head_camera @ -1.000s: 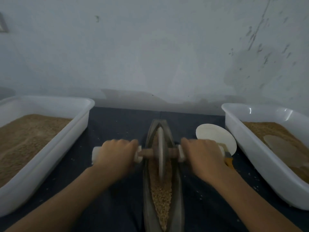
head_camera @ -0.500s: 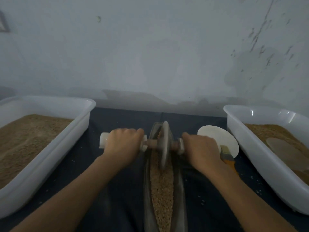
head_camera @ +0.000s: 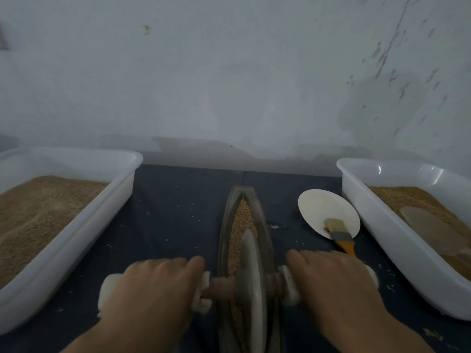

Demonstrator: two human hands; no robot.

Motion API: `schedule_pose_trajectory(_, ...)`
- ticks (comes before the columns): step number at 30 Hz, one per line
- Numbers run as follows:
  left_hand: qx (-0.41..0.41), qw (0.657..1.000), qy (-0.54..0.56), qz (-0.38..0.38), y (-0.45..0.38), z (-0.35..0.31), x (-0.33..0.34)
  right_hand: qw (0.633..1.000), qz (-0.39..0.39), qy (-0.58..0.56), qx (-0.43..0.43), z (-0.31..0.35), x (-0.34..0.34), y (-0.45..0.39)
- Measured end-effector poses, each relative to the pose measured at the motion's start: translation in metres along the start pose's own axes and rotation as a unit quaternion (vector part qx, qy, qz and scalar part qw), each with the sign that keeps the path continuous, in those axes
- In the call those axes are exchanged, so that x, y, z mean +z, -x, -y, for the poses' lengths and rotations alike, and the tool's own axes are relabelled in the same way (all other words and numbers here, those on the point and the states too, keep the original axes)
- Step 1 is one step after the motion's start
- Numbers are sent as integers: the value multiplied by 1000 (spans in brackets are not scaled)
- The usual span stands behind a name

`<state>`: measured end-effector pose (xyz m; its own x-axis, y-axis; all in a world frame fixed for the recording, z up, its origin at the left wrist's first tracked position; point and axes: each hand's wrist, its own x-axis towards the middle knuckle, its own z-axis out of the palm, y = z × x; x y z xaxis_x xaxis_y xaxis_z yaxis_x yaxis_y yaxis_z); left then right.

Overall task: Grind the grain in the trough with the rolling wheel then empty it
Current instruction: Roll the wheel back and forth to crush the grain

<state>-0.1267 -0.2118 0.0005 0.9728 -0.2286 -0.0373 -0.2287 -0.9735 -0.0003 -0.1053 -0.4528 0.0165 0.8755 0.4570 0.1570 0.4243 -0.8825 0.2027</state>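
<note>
My left hand [head_camera: 153,289] is wrapped over the white grip on the left end of the wheel's axle, and my right hand [head_camera: 336,284] grips the matching white grip on the right end, fingers curled over the top of each. Between them the brown wooden axle runs through the rolling wheel [head_camera: 251,281], which stands upright on its edge in the near part of the trough [head_camera: 263,225], blurred. The trough is a long, narrow, boat-shaped vessel lying on the dark desk [head_camera: 178,220], its far tip pointing at the wall. The grain [head_camera: 243,217] fills its channel beyond the wheel, tan and coarse, and more shows just beside the wheel's left face.

To the right of the trough, a little further off, a brush [head_camera: 339,236] with pale bristles and an orange handle rests with its bristles on a white plate [head_camera: 323,207]. A white tub [head_camera: 382,233] holding tan grain sits at the right edge of the desk, with a smooth pale scoop-like shape lying on the grain. A second white tub [head_camera: 102,220] of finer brown meal sits at the left. Stray grains dot the desk. Behind everything stands a scuffed pale wall [head_camera: 229,85].
</note>
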Motion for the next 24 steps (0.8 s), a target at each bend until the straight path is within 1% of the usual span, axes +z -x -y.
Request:
schedule_pose_trajectory(1,-6,1000,-8,-2,-5,-1,-1,1000,22,-6,6,-1,3,-4)
schedule_pose_trajectory(2,-13,1000,-18,-13,-15,0,-1,1000,20,-11,12,-3,9,-11)
schedule_pose_trajectory(4,-28,996,-40,-73,-44,3,5,999,11,2,41,-11,22,-33)
schedule_pose_trajectory(7,-46,984,-51,-164,-94,12,10,997,-43,11,68,-23,35,-74)
schedule_pose_trajectory(9,-55,979,-50,-188,-115,17,10,994,-76,26,73,-27,37,-96)
schedule_pose_trajectory(12,-50,980,-58,-185,-112,17,12,994,-87,38,60,-26,35,-95)
schedule_pose_trajectory(13,-47,982,-65,-173,-101,16,15,995,-77,30,55,-24,34,-85)
schedule_pose_trajectory(14,-40,985,-61,-155,-87,12,14,997,-61,15,48,-21,33,-73)
schedule_pose_trajectory(16,-11,995,-40,-93,-53,9,13,999,-16,-11,41,-14,33,-46)
schedule_pose_trajectory(17,12,995,-32,-89,-38,5,7,999,12,-22,37,-11,33,-33)
schedule_pose_trajectory(19,51,989,-58,-129,-14,1,-5,997,68,-38,21,-8,31,-14)
schedule_pose_trajectory(21,51,992,-70,-97,-8,-5,-11,993,103,-48,14,-9,30,-8)
schedule_pose_trajectory(23,31,992,-49,-110,-14,-8,-13,994,87,-56,26,-11,30,-13)
schedule_pose_trajectory(24,22,994,-53,-89,-24,-9,-12,996,64,-57,36,-13,32,-19)
